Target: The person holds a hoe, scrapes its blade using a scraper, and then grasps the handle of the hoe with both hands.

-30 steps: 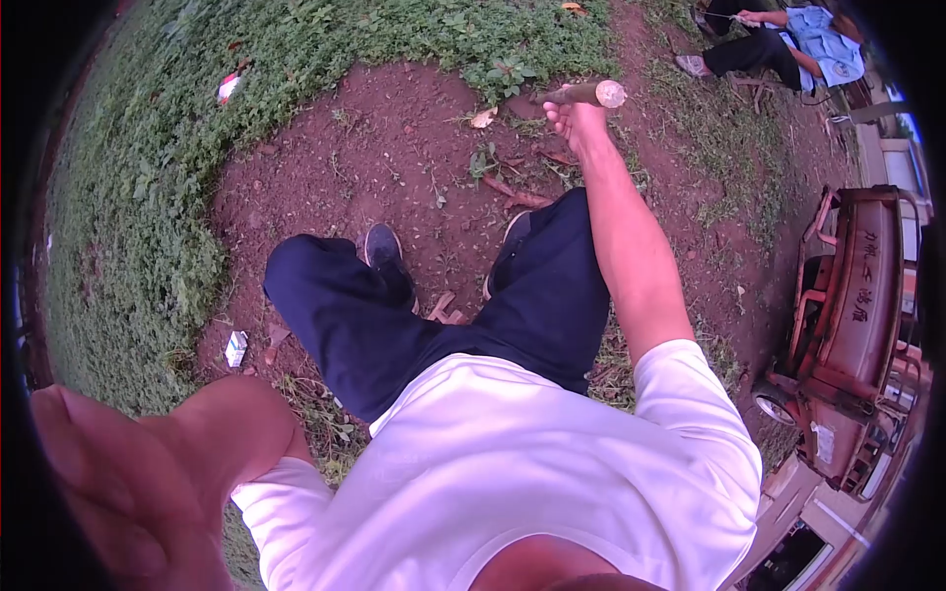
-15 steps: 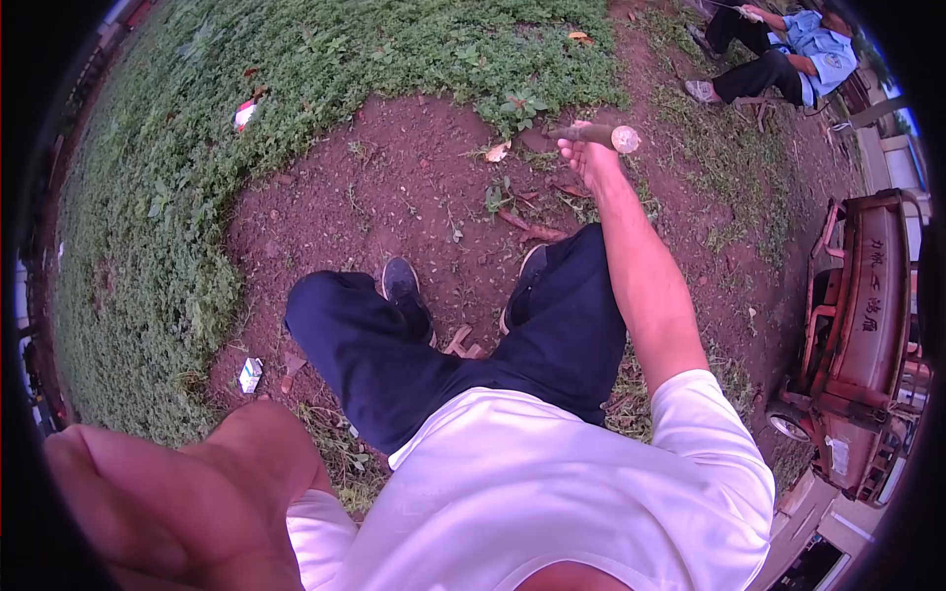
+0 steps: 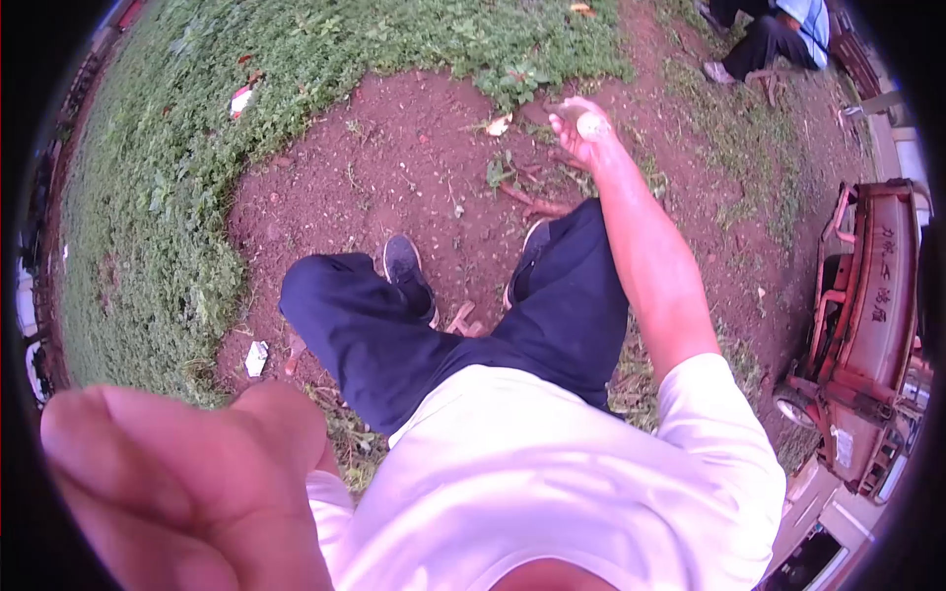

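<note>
My right hand, with the arm stretched forward over the soil, holds a rod-like wooden piece. Its round pale end faces the camera, and its darker length points away, foreshortened. Large and close to the camera at the lower left is my left hand, its visible fingers curled and pressed together. What they hold, if anything, is hidden. Beyond my right hand lies a pale yellowish scrap. Brown sticks lie on the ground between my right hand and my right knee.
Green plants border the bare soil. A white box lies left of my legs; a wooden piece lies between my shoes. A rusty red cart stands at the right. Another person sits at the upper right.
My right hand has tilted the wooden piece, so its pale end now shows over the palm. The view has shifted, cutting off more of the other person. My left hand appears larger.
</note>
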Demonstrator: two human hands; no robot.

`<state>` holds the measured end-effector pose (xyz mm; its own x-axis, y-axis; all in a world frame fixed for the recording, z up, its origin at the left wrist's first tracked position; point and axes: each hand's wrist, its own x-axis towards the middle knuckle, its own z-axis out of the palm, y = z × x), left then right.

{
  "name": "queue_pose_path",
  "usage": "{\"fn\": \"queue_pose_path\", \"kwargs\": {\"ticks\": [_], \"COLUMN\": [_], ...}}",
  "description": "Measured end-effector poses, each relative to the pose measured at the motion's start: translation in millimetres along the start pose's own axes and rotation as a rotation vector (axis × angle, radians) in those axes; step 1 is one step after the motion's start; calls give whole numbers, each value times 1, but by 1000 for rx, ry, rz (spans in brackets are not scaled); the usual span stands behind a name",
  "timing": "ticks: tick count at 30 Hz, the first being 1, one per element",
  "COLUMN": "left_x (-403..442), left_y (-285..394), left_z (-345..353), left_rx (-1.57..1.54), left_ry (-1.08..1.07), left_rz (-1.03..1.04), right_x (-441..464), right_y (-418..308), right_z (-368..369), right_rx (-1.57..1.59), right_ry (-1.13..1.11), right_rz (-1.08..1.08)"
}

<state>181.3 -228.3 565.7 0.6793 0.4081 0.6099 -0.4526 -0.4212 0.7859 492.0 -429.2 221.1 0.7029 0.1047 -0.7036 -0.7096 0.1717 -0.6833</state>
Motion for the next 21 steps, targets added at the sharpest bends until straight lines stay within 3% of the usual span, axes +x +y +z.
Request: {"fn": "queue_pose_path", "kwargs": {"ticks": [4,5,6,10,12,14,16,19,21], "left_x": [32,34,30,6,-30,-82,-128,-143,-133], "left_y": [-22,-22,-34,-144,-179,-196,-210,-228,-260], "left_z": [33,35,50,90,96,84,70,54,65], "left_rx": [-18,-150,-23,135,-46,-287,-157,269,150], "left_ry": [13,3,-189,-674,-806,-868,-746,-899,-890], "left_rz": [42,15,-268,-787,-1181,-1750,-1816,-1566,-1593], "right_x": [43,52,62,80,86,66,68,54,80], "right_y": [-5,0,5,35,61,104,144,144,140], "right_z": [14,12,11,30,45,55,55,62,52], "right_rx": [-80,-114,-149,-16,29,95,-144,-161,-189], "right_ry": [-72,-80,-87,61,202,333,386,458,573], "right_rz": [97,134,172,132,122,145,131,109,54]}}
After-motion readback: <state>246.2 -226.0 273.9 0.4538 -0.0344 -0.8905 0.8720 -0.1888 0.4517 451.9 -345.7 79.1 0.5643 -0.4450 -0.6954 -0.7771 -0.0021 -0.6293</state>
